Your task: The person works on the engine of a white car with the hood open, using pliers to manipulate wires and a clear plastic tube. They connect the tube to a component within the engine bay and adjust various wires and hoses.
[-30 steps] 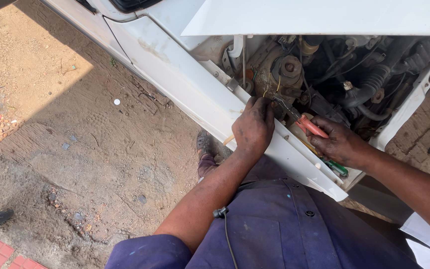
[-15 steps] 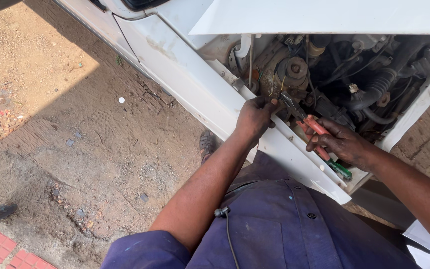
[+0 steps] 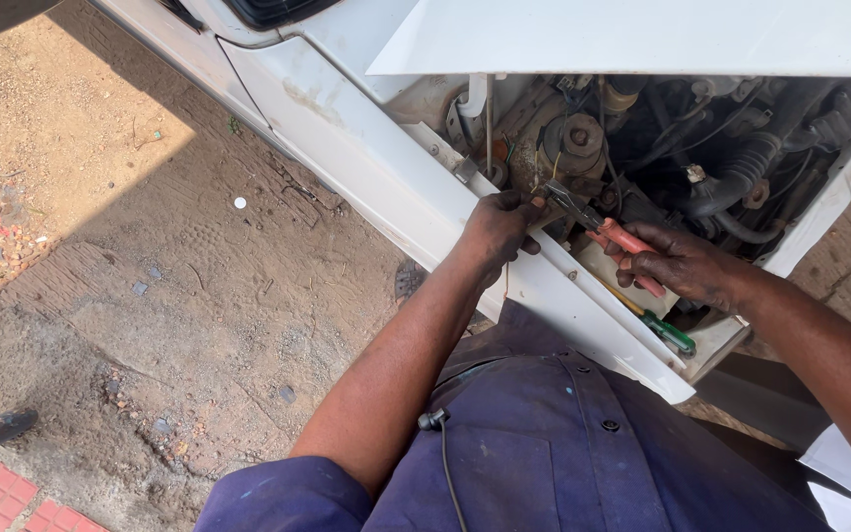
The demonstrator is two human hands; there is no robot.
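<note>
Outdoors, on packed dirt (image 3: 150, 296) with a strip of red paving (image 3: 2, 498) at the lower left, a white vehicle (image 3: 347, 138) stood with its hood (image 3: 642, 34) raised and the engine bay (image 3: 701, 158) laid open.

From the head view, a gripping step appeared to be in hand. The right hand (image 3: 687, 264) was closed around the red handles of a pair of pliers (image 3: 603, 234), whose dark nose was pointed up and left toward a small part at the front edge of the bay, just below a round pulley (image 3: 580, 135). The left hand (image 3: 497, 229) was curled over the white front panel (image 3: 563, 296), its fingertips pressed at the same spot; whether anything was pinched between them could not be told, since the spot lay in shadow. Whether the plier nose was clamped on the part was likewise unclear.

The next move was judged to call for a steady left hand and a firm squeeze on the handles, with little room to swing them.

A green-handled screwdriver (image 3: 670, 333) was left lying on the ledge just below the right wrist. Black hoses (image 3: 741, 177) and wires were crowded close behind the pliers, and the panel edge was judged likely to hamper the reach.
</note>
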